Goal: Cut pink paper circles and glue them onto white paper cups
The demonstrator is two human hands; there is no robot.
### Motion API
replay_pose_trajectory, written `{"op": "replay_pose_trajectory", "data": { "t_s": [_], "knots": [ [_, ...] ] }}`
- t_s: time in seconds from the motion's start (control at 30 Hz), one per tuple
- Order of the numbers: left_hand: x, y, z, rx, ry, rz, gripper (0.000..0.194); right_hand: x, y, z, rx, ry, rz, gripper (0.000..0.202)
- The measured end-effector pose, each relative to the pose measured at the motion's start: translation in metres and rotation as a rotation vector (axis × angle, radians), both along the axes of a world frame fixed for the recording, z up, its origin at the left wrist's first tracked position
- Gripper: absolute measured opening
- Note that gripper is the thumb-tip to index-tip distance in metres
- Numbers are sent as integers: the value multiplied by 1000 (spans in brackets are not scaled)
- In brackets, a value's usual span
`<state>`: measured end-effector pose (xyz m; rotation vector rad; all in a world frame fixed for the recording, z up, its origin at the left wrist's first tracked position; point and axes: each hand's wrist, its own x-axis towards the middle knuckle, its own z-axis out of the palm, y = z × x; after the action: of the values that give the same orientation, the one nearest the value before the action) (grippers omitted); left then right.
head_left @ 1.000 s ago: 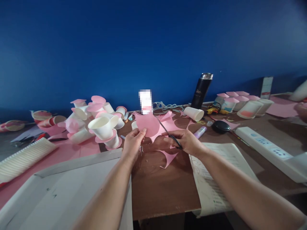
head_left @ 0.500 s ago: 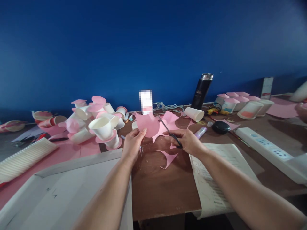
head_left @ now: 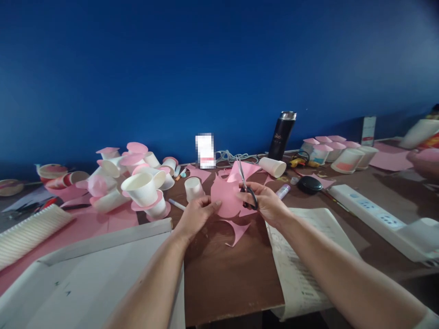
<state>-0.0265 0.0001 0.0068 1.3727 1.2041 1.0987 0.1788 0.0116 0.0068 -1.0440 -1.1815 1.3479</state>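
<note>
Between my hands is a piece of pink paper (head_left: 225,197) with a rounded lower edge. My left hand (head_left: 197,214) pinches its left side between thumb and fingers. Black-handled scissors (head_left: 253,198) sit in my right hand (head_left: 270,203), blades pointing up and away beside the paper's right edge. Whether the blades touch the paper, I cannot tell. A curved pink offcut (head_left: 237,232) lies on the brown table just below the paper, and more pink scraps (head_left: 248,170) lie behind it. Just beyond my left hand stands a white paper cup (head_left: 194,188).
At left are piled paper cups with pink discs (head_left: 142,185), a stack of nested cups (head_left: 34,235) and a white board (head_left: 103,278). A black flask (head_left: 281,137), power strip (head_left: 370,214) and printed sheet (head_left: 308,256) are right. A co-worker's hand (head_left: 425,164) shows at far right.
The pink paper has moved right and down and turned in my left hand. The scissors have swung from pointing up-left to nearly upright. The view has shifted slightly.
</note>
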Motion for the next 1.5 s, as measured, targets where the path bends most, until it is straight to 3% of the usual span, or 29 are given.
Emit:
{"op": "replay_pose_trajectory", "data": {
  "t_s": [0.13, 0.27, 0.37, 0.47, 0.7, 0.83, 1.1, 1.3, 1.5],
  "knots": [
    [1, 0, -2, -41, -11, -17, 34, -6, 1, -4, -8, 56, -42, 46],
    [13, -4, -5, -56, -395, 81, 30, -18, -1, -5, 38, 213, -158, 45],
    [26, -10, -8, -196, -628, 51, 31, -24, -3, -3, 84, 291, -255, 46],
    [36, -13, -11, -298, -736, -8, 28, -28, -7, -2, 108, 311, -274, 45],
    [38, -8, -12, -298, -866, 30, 23, -39, -19, -3, 103, 265, -110, 44],
    [29, -4, -5, -190, -828, 54, 30, -38, -18, -8, 45, 223, -28, 49],
    [4, 11, -4, -67, -809, 258, 33, -28, -25, 4, 11, -72, 259, 46],
    [-1, 17, -6, -63, -864, 322, 34, -28, -30, 11, 114, -174, 259, 40],
    [7, 14, -11, -120, -809, 326, 36, -34, -23, -3, 103, -123, 289, 38]
  ]
}}
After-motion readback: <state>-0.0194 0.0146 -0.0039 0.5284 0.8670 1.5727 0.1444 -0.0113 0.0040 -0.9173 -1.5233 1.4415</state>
